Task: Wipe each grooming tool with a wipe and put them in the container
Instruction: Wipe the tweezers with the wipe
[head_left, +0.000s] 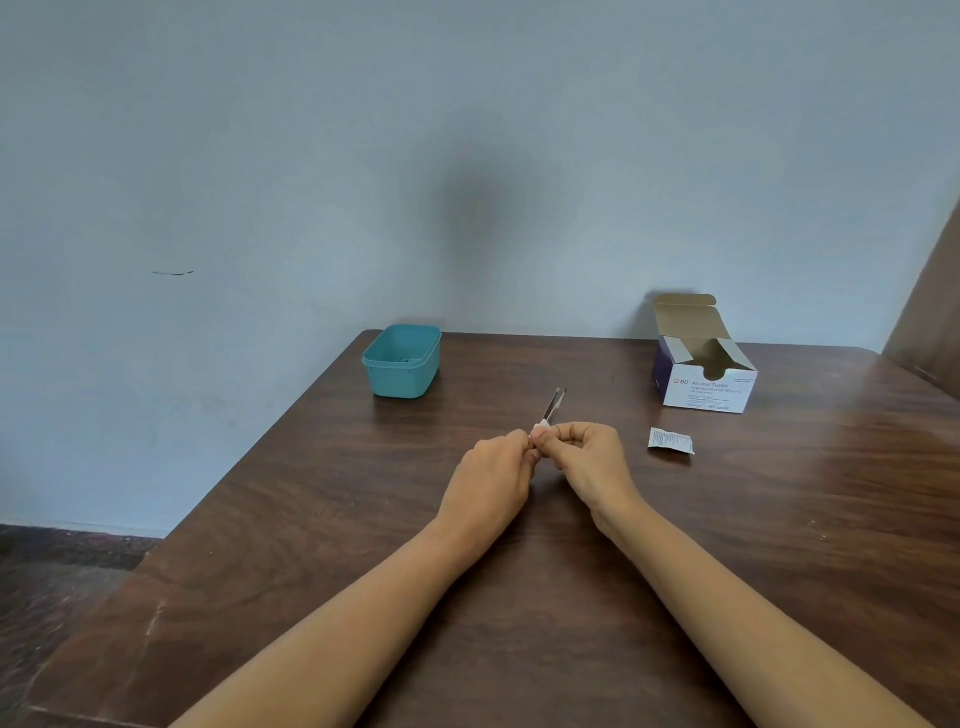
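Slim silver tool, white wipe round base

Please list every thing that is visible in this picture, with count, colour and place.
table: one, dark brown, foreground
wall: one, pale blue, behind table
container: one, teal, open, table's far left corner
swab box: one, white and purple, open, far right
wipe packet: one, white, before the swab box
grooming tool: one, silver, table middle, held pointing away
wipe: one, white, around grooming tool's near end
left hand: one, grips the grooming tool
right hand: one, pinches the wipe
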